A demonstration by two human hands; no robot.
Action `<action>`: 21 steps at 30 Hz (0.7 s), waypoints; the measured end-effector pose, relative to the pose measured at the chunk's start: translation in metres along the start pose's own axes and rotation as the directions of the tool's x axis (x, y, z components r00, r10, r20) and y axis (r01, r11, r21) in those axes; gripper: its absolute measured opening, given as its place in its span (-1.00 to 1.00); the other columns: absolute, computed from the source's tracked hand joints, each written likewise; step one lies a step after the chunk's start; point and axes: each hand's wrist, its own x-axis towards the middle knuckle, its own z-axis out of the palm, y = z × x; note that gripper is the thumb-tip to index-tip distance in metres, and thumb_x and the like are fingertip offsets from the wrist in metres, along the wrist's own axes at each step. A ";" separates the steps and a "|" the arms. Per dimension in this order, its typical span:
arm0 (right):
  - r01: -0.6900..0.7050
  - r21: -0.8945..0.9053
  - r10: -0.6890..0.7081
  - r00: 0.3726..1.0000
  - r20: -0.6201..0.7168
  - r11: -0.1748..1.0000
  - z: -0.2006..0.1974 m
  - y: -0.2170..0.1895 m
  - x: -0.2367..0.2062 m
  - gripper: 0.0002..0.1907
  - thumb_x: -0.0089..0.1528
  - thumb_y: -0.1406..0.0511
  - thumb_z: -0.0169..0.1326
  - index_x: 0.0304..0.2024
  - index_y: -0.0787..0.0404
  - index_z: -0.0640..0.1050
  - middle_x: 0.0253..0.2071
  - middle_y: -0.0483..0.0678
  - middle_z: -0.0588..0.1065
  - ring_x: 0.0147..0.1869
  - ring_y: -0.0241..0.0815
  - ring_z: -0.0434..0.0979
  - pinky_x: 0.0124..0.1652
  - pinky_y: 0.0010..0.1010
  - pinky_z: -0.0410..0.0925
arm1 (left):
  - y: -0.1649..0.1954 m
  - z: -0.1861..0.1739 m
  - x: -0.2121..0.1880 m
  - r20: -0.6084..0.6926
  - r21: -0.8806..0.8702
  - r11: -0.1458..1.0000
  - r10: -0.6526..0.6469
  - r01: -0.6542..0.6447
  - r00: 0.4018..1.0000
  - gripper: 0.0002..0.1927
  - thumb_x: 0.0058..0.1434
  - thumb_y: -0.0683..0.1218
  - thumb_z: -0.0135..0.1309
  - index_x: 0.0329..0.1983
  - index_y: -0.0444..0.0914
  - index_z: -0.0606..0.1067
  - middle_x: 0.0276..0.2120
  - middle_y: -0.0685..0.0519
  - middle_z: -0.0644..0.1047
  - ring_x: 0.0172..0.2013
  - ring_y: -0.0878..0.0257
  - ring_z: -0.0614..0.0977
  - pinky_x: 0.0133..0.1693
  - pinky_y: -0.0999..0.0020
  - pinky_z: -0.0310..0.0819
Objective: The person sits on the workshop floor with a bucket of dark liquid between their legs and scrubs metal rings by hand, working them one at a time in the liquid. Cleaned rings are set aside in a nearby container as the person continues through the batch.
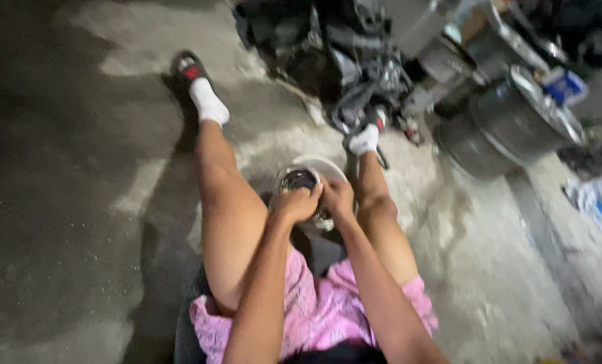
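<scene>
I sit on the concrete floor (65, 168) with both legs stretched out, in pink shorts and white socks. Between my knees sits a round metal part (299, 179), dark and shiny, resting in a pale dish-like rim (328, 164). My left hand (299, 204) is closed over the near left side of the part. My right hand (338, 195) grips its right side. Both hands press close together; the picture is blurred, so the fingers are hard to separate.
A dark engine-like machine (341, 54) stands beyond my right foot. Large metal wheel rims (516, 118) lie to the right of it. Papers or boxes (600, 202) lie at the right edge. My left foot wears a dark slipper (186, 71).
</scene>
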 end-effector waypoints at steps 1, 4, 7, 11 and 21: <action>0.029 -0.062 -0.031 0.999 -0.026 0.998 -0.001 -0.003 0.001 -0.56 0.34 0.08 0.17 -0.45 0.31 0.61 -0.67 -0.04 0.45 -0.53 -0.43 0.39 -0.49 -0.45 0.32 | 0.001 0.001 -0.002 0.039 0.005 1.000 -0.011 0.011 0.999 -0.18 0.36 0.37 -0.48 -0.12 -0.27 0.66 -0.06 -0.27 0.61 0.07 -0.28 0.56 0.22 -0.07 0.30; -0.086 0.143 0.080 0.996 0.045 0.986 -0.001 0.005 -0.005 -0.56 0.35 0.10 0.12 -0.48 0.29 0.62 -0.62 -0.12 0.48 -0.58 -0.40 0.41 -0.55 -0.42 0.31 | 0.005 0.000 -0.003 0.057 0.015 0.999 0.037 -0.038 0.998 -0.12 0.38 0.37 -0.53 -0.16 -0.34 0.67 -0.09 -0.33 0.60 0.07 -0.23 0.58 0.33 -0.07 0.11; -0.228 0.352 0.174 0.969 0.178 0.908 -0.001 0.012 -0.022 -0.64 0.39 0.18 0.08 -0.36 0.32 0.65 -0.55 -0.16 0.44 -0.54 -0.36 0.32 -0.53 -0.42 0.19 | 0.006 -0.001 -0.005 -0.046 0.020 1.000 0.004 -0.003 0.999 -0.13 0.32 0.43 -0.33 -0.18 -0.39 0.67 -0.12 -0.35 0.62 0.04 -0.23 0.62 0.23 -0.01 0.33; -0.221 0.441 0.117 0.961 0.251 0.870 0.002 0.020 -0.046 -0.76 0.36 0.22 0.05 -0.16 0.24 0.65 -0.39 -0.22 0.56 -0.40 -0.42 0.42 -0.37 -0.54 0.30 | 0.005 0.002 -0.005 -0.182 -0.112 0.988 -0.127 0.107 0.975 -0.16 0.12 0.49 0.02 -0.21 -0.42 0.64 -0.13 -0.38 0.60 -0.02 -0.21 0.64 0.07 0.02 0.49; -0.094 0.441 -0.019 0.969 0.245 0.892 0.005 0.024 -0.057 -0.73 0.43 0.24 0.01 -0.23 0.28 0.62 -0.41 -0.21 0.51 -0.38 -0.42 0.40 -0.35 -0.54 0.29 | -0.005 -0.013 -0.025 -0.271 0.004 0.995 -0.096 0.101 0.958 -0.35 0.15 0.39 0.10 -0.28 -0.30 0.68 -0.23 -0.30 0.63 -0.13 -0.21 0.67 -0.01 -0.08 0.47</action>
